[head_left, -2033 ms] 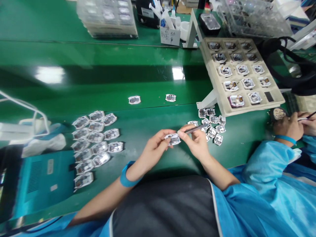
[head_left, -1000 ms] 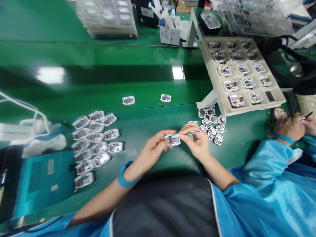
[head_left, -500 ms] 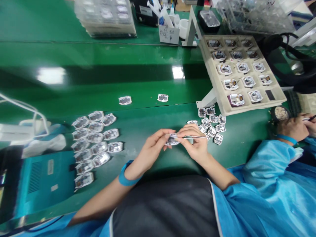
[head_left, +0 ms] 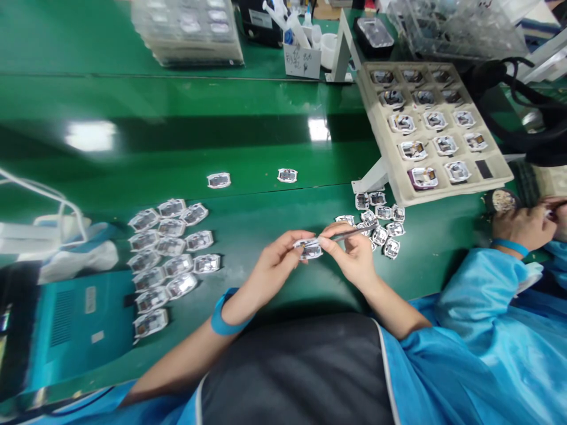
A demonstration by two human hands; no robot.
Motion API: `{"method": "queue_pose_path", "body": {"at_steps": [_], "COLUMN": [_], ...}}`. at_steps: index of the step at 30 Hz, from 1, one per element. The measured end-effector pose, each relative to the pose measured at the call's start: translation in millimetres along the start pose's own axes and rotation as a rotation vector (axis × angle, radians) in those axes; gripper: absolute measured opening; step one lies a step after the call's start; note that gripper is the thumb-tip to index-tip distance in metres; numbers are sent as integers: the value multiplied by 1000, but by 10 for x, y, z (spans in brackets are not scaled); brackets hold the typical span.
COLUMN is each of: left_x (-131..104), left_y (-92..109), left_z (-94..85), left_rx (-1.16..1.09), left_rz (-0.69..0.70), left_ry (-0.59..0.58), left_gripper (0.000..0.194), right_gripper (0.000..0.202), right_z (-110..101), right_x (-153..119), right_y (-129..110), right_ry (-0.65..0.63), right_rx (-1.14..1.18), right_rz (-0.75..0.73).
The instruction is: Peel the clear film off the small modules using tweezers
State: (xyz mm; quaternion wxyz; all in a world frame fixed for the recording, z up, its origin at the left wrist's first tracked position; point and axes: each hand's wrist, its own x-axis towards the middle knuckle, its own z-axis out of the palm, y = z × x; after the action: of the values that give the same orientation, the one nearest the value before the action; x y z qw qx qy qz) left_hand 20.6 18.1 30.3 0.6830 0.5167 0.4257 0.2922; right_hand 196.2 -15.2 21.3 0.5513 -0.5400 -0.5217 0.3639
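Note:
My left hand (head_left: pixel 280 255) pinches a small white-framed electronic module (head_left: pixel 311 250) by its left end, above the green table. A pair of metal tweezers (head_left: pixel 354 232) is gripped in my right hand (head_left: pixel 354 255), its tips pointing left onto the module. Right of my hands lies a cluster of similar small modules (head_left: pixel 380 236), partly hidden by my right hand. Farther left, several larger white-framed modules (head_left: pixel 178 265) are laid out in rough columns. Two single modules, one on the left (head_left: pixel 218 180) and one on the right (head_left: pixel 287 175), lie beyond my hands.
A beige tray (head_left: pixel 396 188) of assemblies sits tilted on a stand at the right. Stacked clear trays (head_left: pixel 190 35) and a labelled box (head_left: pixel 302 62) with syringes stand at the back. A teal device (head_left: pixel 88 330) is at the left; a co-worker's hand (head_left: pixel 522 227) works at the right.
My right hand has turned the tweezers so their rear end points up and right, and its fingers have drawn back, uncovering more of the module. My left hand keeps its hold.

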Motion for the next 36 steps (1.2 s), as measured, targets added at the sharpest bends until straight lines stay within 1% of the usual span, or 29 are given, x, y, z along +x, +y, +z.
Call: {"method": "queue_pose_path", "body": {"at_steps": [6,9,13,17,21,28,32,36], "left_x": [-17,-24,-30,-29,-28,-23,-17,-16], "left_y": [15,21,35,44,60,98,92,87], "left_z": [7,-9,-34,-36,-26,-6,16,19], "left_rx": [52,71,112,138,129,109,73,73], "left_rz": [30,44,53,52,49,39,20,20], "left_ry": [-10,-35,-59,-60,-52,-28,-2,-7], "left_gripper": [25,26,26,26,25,23,20,18], "right_gripper": [8,9,12,13,10,11,7,4], "right_z": [30,46,55,54,53,51,45,36], "right_x": [7,7,8,13,15,8,6,10], "right_y": [26,32,37,46,52,42,31,30], "right_ry": [19,31,30,20,9,-2,-19,-34], "right_rx": [95,171,223,231,226,193,168,160], "right_rz": [76,127,148,107,57,-6,-53,-78]}}
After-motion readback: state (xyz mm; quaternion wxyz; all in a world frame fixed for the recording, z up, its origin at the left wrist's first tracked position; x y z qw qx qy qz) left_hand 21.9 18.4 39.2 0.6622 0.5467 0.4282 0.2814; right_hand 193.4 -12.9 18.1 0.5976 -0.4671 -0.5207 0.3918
